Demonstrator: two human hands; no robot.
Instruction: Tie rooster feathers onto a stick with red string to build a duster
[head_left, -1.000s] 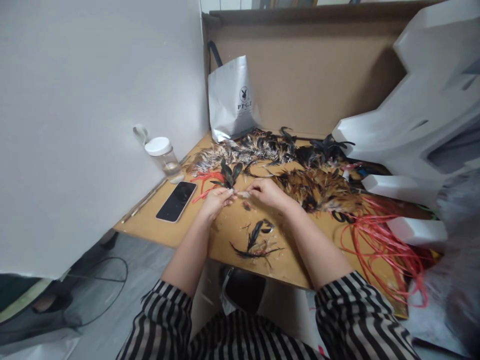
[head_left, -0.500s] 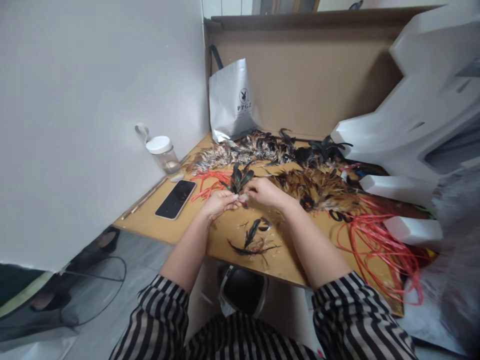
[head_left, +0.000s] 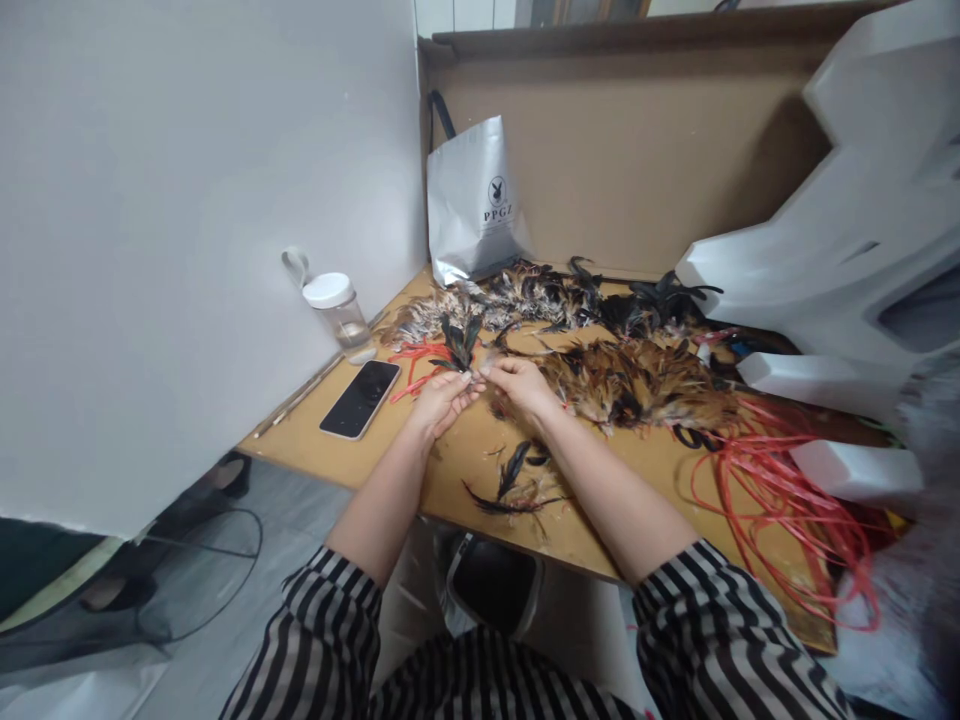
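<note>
My left hand (head_left: 441,399) and my right hand (head_left: 517,384) meet over the middle of a wooden table (head_left: 667,465). Both pinch the base of a small bunch of dark green-black feathers (head_left: 459,342), which stands up and fans out above my fingertips. Just right of my right hand lies a big heap of brown and orange feathers (head_left: 637,380). A few loose dark feathers (head_left: 514,485) lie on the table between my forearms.
A black phone (head_left: 358,398) lies left of my hands, a clear jar with a white lid (head_left: 337,310) behind it. Red cords (head_left: 780,500) sprawl at the right. A silver bag (head_left: 474,200) and speckled feathers (head_left: 487,300) sit at the back; white foam pieces (head_left: 832,260) at right.
The feather bunch has shifted a little in my fingers and now leans more to the left. My hands stay together at the same spot. The camera has moved slightly.
</note>
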